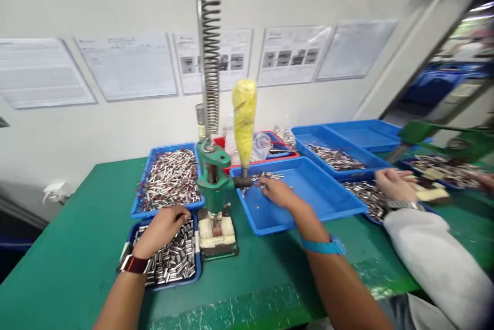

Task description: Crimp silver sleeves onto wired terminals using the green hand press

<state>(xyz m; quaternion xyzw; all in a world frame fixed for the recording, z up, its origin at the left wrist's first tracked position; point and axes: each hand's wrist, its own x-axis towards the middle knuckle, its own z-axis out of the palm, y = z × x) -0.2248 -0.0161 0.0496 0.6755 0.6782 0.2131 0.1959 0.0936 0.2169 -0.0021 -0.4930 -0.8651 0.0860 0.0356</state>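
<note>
Tight quarters at the green press

Bench spreads leftward. Left hand, pinched narrow, sits over metal tubes; right hand curls above the blue tray's left end. I can't tell if either holds anything.

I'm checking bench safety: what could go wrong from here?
The right hand is close to the yellow-wrapped, club-shaped handle of the green metal press; a bump might shift it.

The left hand is over small silver metal cylinders in a blue plastic tray; some could spill.
</note>
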